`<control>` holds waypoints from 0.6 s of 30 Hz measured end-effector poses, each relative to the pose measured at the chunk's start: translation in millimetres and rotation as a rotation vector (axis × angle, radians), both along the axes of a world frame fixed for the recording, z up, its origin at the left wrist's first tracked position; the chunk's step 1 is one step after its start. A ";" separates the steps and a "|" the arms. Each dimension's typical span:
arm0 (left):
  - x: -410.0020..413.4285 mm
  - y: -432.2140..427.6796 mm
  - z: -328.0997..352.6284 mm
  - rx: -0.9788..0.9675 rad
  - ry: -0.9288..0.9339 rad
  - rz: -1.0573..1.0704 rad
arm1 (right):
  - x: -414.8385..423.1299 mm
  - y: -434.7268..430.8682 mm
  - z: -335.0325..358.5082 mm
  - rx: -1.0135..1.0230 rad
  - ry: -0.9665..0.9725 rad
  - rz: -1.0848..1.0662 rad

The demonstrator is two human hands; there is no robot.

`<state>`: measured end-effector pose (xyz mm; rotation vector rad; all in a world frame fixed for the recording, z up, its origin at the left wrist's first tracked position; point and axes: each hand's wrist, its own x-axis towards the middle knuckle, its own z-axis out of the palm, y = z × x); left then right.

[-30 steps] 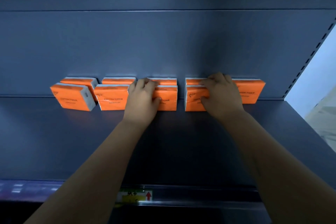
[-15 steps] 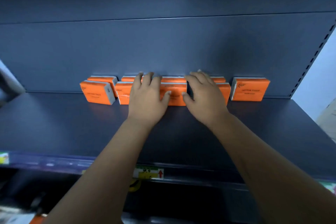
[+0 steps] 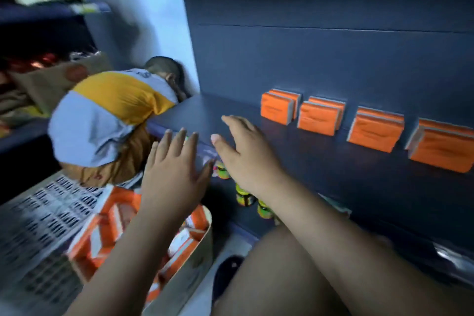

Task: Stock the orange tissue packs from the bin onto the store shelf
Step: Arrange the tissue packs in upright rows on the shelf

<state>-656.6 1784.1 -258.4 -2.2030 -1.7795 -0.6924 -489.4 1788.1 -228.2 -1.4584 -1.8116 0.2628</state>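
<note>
Reaching for a refill is judged the step: left hand (image 3: 172,174) and right hand (image 3: 246,154), both spread and empty, are held above the bin (image 3: 187,259); tissue packs (image 3: 102,233) beneath must be gripped next, shelf (image 3: 320,167) rightward.

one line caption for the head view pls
Both empty hands, left and right, above the bin; orange tissue packs line the shelf.
</note>
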 end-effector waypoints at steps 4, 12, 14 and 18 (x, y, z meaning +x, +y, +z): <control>-100.9 -33.5 -25.8 -0.073 0.007 0.155 | -91.5 -6.9 -26.8 -0.113 -0.051 0.138; -176.9 -57.6 -101.6 -0.400 -0.102 0.295 | -149.5 -0.9 -98.8 -0.445 -0.174 0.183; -179.4 -54.4 -119.5 -0.487 -0.147 0.289 | -154.5 3.3 -110.5 -0.480 -0.214 0.188; -180.0 -41.0 -140.5 -0.556 -0.254 0.335 | -165.4 17.2 -136.8 -0.526 -0.313 0.159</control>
